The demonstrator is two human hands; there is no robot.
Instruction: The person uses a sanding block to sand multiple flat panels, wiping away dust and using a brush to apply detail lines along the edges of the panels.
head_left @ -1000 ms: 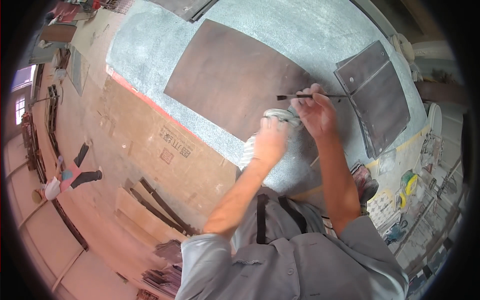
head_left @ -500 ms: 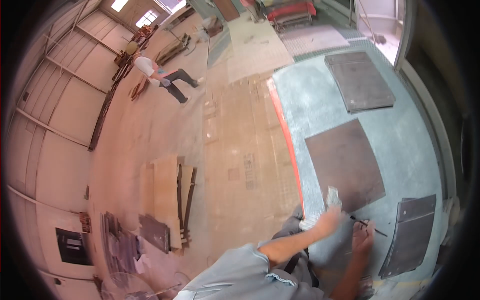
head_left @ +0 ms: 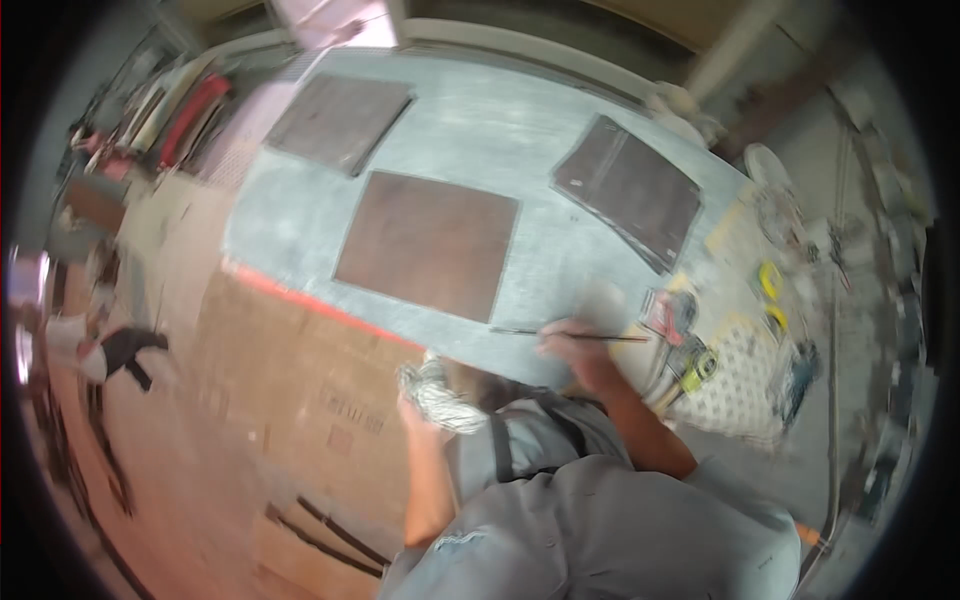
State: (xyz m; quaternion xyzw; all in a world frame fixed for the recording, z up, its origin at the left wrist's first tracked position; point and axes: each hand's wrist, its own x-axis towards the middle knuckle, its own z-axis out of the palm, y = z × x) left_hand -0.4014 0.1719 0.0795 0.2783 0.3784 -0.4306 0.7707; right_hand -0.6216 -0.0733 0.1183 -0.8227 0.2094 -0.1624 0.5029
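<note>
Holding a thin brush (head_left: pixel 622 338) in the right hand (head_left: pixel 575 342), with the grip closed round the handle, over the near right part of the pale blue table (head_left: pixel 470 120); keeping it lengthwise across that part, roughly side to side; clasping a pale striped bundle (head_left: pixel 445 398) in the left hand (head_left: pixel 412 410), just off the table's near edge, with the grip closed on it; perhaps handling cloth there, though too blurred to be sure.

Facing a brown sheet (head_left: pixel 430 240) laid flat near the middle of the table, apart from both hands; with a stack of dark panels (head_left: pixel 635 185) toward the table's far right and a grey-brown stack (head_left: pixel 340 120) toward its far left; standing close to the table's near edge in a grey shirt (head_left: pixel 600 520); with a red strip (head_left: pixel 320 305) along the table's near left edge, brown cardboard (head_left: pixel 300 370) on the floor beside it, and another person (head_left: pixel 75 340) well off to the table's left.
</note>
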